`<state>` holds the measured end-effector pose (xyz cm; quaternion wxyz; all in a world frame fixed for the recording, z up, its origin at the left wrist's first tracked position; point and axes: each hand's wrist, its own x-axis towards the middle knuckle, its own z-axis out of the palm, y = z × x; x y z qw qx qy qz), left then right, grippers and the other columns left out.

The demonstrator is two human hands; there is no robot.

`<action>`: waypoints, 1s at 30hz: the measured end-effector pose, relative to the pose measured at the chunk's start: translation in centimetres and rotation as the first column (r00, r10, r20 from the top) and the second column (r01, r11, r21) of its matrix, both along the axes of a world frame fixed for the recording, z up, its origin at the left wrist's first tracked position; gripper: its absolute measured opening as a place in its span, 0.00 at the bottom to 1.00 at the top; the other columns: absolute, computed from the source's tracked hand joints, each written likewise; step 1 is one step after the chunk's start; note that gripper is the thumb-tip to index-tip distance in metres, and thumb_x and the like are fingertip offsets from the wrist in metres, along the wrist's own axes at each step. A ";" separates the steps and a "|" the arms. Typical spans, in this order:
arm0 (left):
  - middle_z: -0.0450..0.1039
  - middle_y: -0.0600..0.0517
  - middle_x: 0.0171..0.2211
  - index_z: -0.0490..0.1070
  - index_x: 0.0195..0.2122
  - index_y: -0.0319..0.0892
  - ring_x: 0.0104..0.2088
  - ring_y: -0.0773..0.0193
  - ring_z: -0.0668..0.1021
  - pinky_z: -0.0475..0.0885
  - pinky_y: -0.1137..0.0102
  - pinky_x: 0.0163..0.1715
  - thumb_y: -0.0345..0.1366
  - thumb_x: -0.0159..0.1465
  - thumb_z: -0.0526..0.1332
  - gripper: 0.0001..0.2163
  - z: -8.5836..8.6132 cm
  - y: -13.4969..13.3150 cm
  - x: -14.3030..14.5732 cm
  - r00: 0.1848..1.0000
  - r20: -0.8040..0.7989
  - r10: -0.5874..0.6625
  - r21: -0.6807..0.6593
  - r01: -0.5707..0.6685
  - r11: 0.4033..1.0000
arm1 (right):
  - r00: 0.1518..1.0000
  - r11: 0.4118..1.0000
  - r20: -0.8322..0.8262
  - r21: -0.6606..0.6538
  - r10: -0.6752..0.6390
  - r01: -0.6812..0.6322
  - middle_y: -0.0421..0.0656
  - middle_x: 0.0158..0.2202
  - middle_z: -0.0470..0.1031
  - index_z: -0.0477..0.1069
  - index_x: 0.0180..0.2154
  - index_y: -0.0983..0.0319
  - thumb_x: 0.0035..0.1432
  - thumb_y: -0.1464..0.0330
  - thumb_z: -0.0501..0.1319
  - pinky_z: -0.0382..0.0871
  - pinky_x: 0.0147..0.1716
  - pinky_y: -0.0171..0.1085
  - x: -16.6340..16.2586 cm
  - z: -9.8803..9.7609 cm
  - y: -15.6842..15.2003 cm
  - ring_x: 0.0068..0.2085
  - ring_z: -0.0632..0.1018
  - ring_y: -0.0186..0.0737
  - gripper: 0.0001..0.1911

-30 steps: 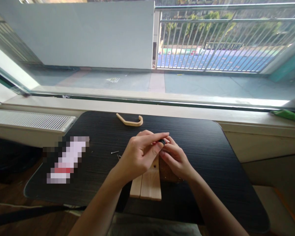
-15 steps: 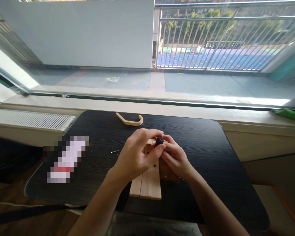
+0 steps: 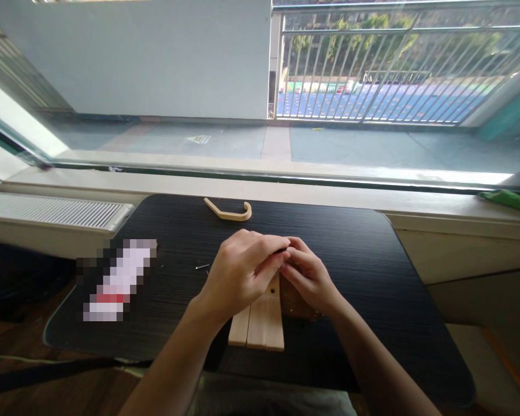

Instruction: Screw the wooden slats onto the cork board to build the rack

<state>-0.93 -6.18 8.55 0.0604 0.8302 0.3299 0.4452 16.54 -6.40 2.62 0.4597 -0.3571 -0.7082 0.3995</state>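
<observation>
My left hand [image 3: 240,274] pinches a small black knob-like piece [image 3: 281,251] between thumb and fingers; only a sliver of it shows. Fingertips of my right hand [image 3: 309,274] meet it from the other side, curled closed, and what they grip is hidden. Under both hands lies a panel of pale wooden slats [image 3: 265,332], with a dark round hole visible near its right edge. A brown object [image 3: 297,303] sits beside the panel beneath my right hand, mostly covered.
On the black table [image 3: 351,242], a curved wooden hook-shaped piece [image 3: 231,216] lies toward the back. A metal screw or pin [image 3: 202,267] rests left of my hands. Farther left is a pixelated pale item [image 3: 127,271]. The window sill [image 3: 286,193] borders the table's far side.
My left fingers have closed further over the black piece, so less of it shows. The left hand has tilted slightly and covers more of the slats. My right hand has hardly moved.
</observation>
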 end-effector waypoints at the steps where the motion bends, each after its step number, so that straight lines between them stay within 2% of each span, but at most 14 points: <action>1: 0.81 0.51 0.38 0.71 0.43 0.42 0.34 0.66 0.80 0.74 0.70 0.36 0.28 0.64 0.62 0.07 0.0 0.0 0.0 1.000 -0.003 0.001 -0.005 -0.001 1.000 | 1.000 1.000 -0.001 -0.001 -0.002 0.002 0.45 0.48 0.70 0.76 0.42 0.56 0.65 0.69 0.59 0.68 0.50 0.46 0.0 0.0 0.0 0.49 0.73 0.43 0.08; 5: 0.81 0.50 0.37 0.71 0.43 0.42 0.34 0.65 0.80 0.75 0.69 0.35 0.29 0.65 0.61 0.06 0.3 -0.1 -0.1 1.000 -0.030 -0.002 -0.047 0.001 0.999 | 0.998 1.000 -0.055 -0.011 0.011 -0.011 0.45 0.49 0.70 0.77 0.42 0.56 0.64 0.68 0.60 0.69 0.51 0.44 -0.1 0.1 0.0 0.50 0.73 0.42 0.08; 9: 0.80 0.50 0.36 0.71 0.44 0.42 0.34 0.64 0.81 0.75 0.69 0.35 0.29 0.66 0.59 0.07 0.7 -0.3 -0.4 0.998 -0.055 -0.005 -0.156 -0.004 0.988 | 0.997 1.000 -0.079 -0.021 0.016 -0.017 0.46 0.48 0.70 0.78 0.42 0.56 0.64 0.67 0.61 0.70 0.51 0.45 -0.1 0.2 0.0 0.50 0.74 0.43 0.08; 16: 0.80 0.50 0.37 0.70 0.44 0.43 0.36 0.63 0.82 0.76 0.71 0.35 0.29 0.66 0.58 0.07 0.8 -0.4 -0.6 1.000 0.006 -0.020 -0.291 0.021 0.956 | 0.995 1.000 -0.099 -0.008 -0.002 0.001 0.46 0.50 0.71 0.78 0.45 0.55 0.64 0.68 0.60 0.70 0.52 0.46 0.0 0.0 0.0 0.52 0.74 0.44 0.10; 30: 0.79 0.52 0.37 0.68 0.44 0.44 0.39 0.64 0.82 0.77 0.72 0.37 0.30 0.66 0.59 0.06 0.6 -0.4 -0.9 0.997 0.069 -0.045 -0.372 0.068 0.926 | 0.997 0.999 -0.074 -0.029 -0.026 0.024 0.48 0.51 0.74 0.77 0.44 0.56 0.63 0.70 0.60 0.71 0.52 0.48 0.0 -0.4 0.0 0.52 0.75 0.45 0.10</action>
